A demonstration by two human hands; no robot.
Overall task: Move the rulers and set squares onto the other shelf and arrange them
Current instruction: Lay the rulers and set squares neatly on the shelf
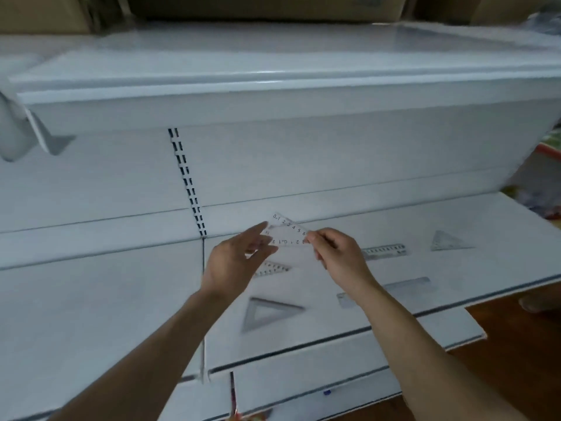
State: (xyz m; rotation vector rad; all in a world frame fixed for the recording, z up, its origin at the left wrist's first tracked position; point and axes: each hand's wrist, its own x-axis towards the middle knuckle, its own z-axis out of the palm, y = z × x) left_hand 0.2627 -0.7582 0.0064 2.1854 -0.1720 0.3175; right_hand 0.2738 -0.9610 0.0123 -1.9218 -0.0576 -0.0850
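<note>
Head view: task barely started, by my read. right hand [337, 253] pinches the right corner of a clear set square [288, 233], held up off the lower shelf [318, 329]. left hand [236, 259] is released, fingers fairly straight, tips at the set square's left corner. Blur, so can't tell if they touch it.

Positions, all relative to the clear set square:
- scaled ruler [384, 251] to its right, flat on the lower shelf
- pale set square [447, 241] further right, same shelf
- short ruler [273, 268] just nearer the person, partly hidden behind the left hand
- grey set square [250, 317] nearer again, close to the shelf front
- grey ruler [406, 284] nearer and to the right, one end behind the right forearm

upper shelf [273, 62] sits above and behind it. I see no ruler or set square up there.

Judgement: one piece in hand, none placed, five to go, all scattered rather than lined up. Can't tell which shelf is the target. The arranging step is not yet begun.
</note>
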